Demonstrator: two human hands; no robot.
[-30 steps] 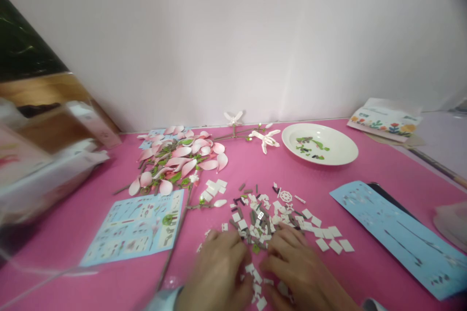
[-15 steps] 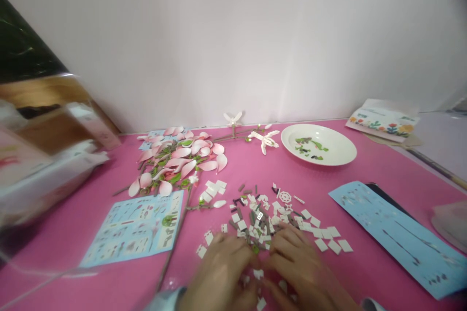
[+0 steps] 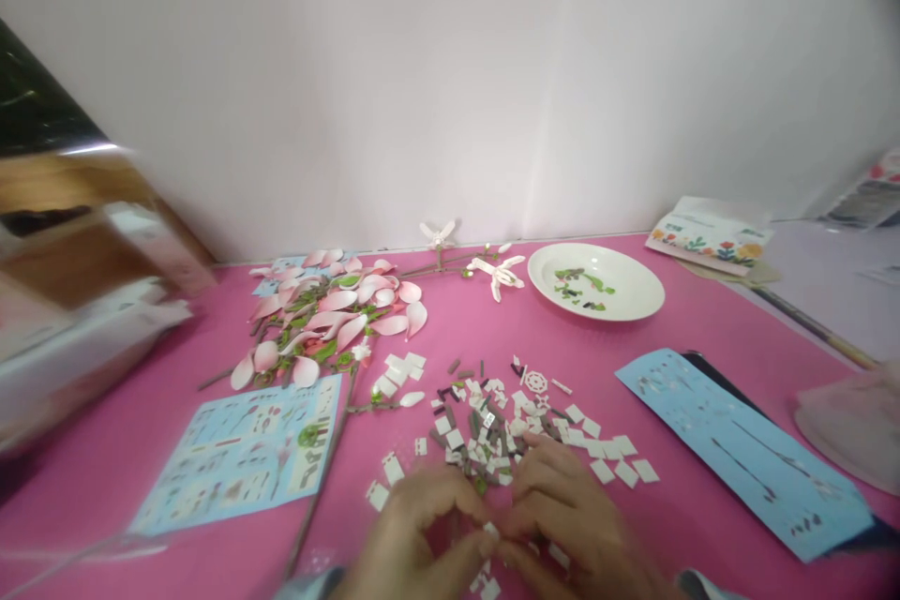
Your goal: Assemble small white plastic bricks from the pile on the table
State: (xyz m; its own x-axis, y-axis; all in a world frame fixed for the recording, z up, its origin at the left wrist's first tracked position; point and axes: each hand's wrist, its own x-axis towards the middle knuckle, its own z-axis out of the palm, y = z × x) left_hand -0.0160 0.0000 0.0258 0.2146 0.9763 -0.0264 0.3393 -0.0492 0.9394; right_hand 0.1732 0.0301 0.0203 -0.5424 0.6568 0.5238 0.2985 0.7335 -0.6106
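Low in the view, my left hand (image 3: 426, 534) curls with thumb and forefinger closed at a small white building piece (image 3: 490, 531). My right hand (image 3: 573, 520) meets it there, its bent fingertips pressed at the same piece; blur hides the exact grip. Just beyond both hands lies a pile of small white, grey-brown and green building pieces (image 3: 485, 431). A few more white pieces (image 3: 488, 587) lie beneath the fingers. Flat white tiles (image 3: 624, 473) spread out to the right of the pile.
Pink-white petals (image 3: 337, 323) and a long brown branch (image 3: 316, 497) lie left, by a blue parts sheet (image 3: 246, 450). A white plate (image 3: 651, 295) holds green pieces. Another blue sheet (image 3: 745, 459) overlaps a dark flat object on the right. White flowers (image 3: 499, 274) stand near the wall.
The whole view has shifted slightly as the head turned right. My left thumb and forefinger have come together at the white piece, beside my right fingertips.
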